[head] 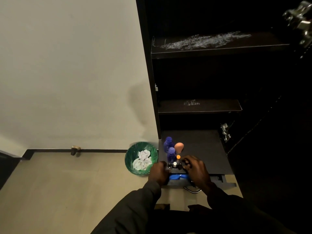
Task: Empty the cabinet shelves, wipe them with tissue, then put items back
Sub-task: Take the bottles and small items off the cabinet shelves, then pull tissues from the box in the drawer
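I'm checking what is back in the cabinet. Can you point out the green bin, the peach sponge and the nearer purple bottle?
green bin point(129, 155): head view, on its left inner wall.
peach sponge point(179, 146): head view, on its rounded body.
nearer purple bottle point(171, 150): head view, on its cap.

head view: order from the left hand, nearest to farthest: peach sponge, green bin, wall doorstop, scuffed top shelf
From the left hand:
1. Peach sponge, just up and right on the bottom shelf.
2. Green bin, on the floor to the left; close to the sponge's distance, hard to call.
3. Wall doorstop, far left at the skirting.
4. Scuffed top shelf, high above.
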The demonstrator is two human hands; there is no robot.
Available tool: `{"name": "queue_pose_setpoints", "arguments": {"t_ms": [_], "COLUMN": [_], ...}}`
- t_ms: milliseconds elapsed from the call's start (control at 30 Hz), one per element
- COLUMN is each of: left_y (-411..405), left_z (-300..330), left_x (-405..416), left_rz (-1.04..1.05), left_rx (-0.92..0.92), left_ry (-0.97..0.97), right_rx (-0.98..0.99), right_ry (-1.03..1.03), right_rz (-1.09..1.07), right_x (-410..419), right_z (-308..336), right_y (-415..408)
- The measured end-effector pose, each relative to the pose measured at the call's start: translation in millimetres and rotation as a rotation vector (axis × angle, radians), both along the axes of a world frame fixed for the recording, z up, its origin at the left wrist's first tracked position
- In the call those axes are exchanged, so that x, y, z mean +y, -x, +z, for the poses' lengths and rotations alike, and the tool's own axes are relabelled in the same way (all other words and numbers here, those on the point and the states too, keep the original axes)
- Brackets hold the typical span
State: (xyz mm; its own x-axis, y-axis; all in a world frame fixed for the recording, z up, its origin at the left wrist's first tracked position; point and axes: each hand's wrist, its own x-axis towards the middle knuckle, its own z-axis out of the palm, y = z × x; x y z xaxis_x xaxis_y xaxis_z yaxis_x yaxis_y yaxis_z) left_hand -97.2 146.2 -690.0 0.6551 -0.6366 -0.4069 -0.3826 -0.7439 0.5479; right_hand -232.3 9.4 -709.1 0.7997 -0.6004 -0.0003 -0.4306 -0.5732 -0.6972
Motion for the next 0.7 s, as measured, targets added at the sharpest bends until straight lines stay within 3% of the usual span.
{"name": "queue_pose_setpoints", "arguments": {"t_ms": [133, 367, 467, 700], "left_y": [1.5, 13.6, 20.1, 27.2], "left_z": [-0.1, -7.4, -15.2, -16.5], "left_x": [8.0, 14.7, 15.9, 16.4], "left_rz": [0.050, -0.019, -0.048, -0.076], "left_rx": [0.054, 0.150, 0.128, 0.084], "left_ry": [-0.080, -0.170, -0.194, -0.179], "right_rx": [-0.003, 0.043, 0.001, 0.148], "right_ry": [-0.092, 0.042, 0.164, 0.094], "right_rz": [-0.111, -0.133, -0.174, -0.235], "right_x": [0.1, 17.7, 24.0, 23.0], "right_z": [-2.2, 14.5, 13.7, -14.8], "right_y": [21.5, 46.1, 57.6, 81.9]}}
